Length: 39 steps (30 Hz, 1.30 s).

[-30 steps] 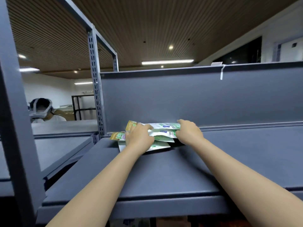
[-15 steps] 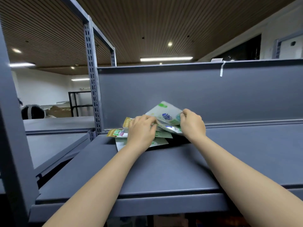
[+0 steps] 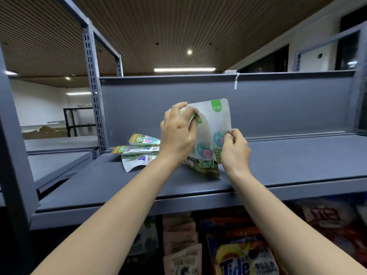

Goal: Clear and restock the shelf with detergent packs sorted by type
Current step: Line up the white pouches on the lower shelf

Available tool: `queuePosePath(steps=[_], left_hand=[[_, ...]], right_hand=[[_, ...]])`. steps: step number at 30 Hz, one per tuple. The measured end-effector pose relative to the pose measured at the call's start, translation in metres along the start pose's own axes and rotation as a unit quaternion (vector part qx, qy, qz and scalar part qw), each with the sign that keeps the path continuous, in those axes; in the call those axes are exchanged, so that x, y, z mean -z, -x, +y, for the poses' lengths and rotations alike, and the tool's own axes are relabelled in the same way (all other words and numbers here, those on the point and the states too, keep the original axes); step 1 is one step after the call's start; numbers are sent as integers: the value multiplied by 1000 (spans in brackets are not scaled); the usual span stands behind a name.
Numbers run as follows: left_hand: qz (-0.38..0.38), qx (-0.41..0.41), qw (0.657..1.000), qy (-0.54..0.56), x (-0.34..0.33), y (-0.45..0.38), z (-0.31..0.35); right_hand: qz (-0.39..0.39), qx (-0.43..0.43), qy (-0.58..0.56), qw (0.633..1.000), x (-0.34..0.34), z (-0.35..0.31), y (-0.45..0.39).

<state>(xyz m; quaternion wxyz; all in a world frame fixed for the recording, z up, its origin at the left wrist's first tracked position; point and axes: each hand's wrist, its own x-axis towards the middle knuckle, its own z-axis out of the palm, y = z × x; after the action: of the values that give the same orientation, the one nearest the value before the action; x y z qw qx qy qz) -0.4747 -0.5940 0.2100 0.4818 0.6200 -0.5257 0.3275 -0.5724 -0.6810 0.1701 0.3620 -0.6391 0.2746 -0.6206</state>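
Note:
Two white-and-green detergent pouches (image 3: 210, 135) marked "3合1" stand upright on the grey metal shelf (image 3: 288, 161), one overlapping the other. My left hand (image 3: 178, 133) grips their upper left edge, fingers curled over the top. My right hand (image 3: 235, 149) pinches the right edge of the rear pouch. To the left, a stack of three similar pouches (image 3: 139, 150) lies flat on the same shelf, partly hidden behind my left hand.
A grey back panel (image 3: 258, 108) closes the shelf behind the pouches. A perforated upright post (image 3: 93, 92) stands at the left. Below the shelf are more packs, among them an orange Tide bag (image 3: 238, 259) and pale pink pouches (image 3: 180, 241).
Both hands have lifted pouches off the flat stack and stood them upright on the shelf, to the right of the stack. The camera has tilted down, showing the shelf below.

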Motion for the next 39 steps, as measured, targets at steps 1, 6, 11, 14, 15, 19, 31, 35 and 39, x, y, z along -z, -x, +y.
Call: queuePosePath(steps=[1,6,11,14,15,19,31,35,39], left_hand=[[4,-2,1000,1,-1,0,10],[-19,21,1000,-8,-10,7,29],[-31,182,981,62,-11,24,17],[-79,268,955,101,-9,31,2],[-82,289,948,101,-7,32,-1],[-59,409,897,157,5,29,-9],[40,392,901,183,33,55,-3],[143,380,907,115,55,63,6],[205,380,900,56,79,87,17]], right_hand=[[9,3,-10,1000,5,0,2],[-13,7,-26,1000,23,9,13],[-45,-6,-39,998,35,16,17],[-81,-34,-60,994,36,13,12],[-99,-47,-70,992,37,11,11],[-123,-101,-64,985,36,7,4],[-89,-1,70,994,49,-9,24],[35,6,40,999,58,-15,42],[108,15,5,994,67,-19,64]])
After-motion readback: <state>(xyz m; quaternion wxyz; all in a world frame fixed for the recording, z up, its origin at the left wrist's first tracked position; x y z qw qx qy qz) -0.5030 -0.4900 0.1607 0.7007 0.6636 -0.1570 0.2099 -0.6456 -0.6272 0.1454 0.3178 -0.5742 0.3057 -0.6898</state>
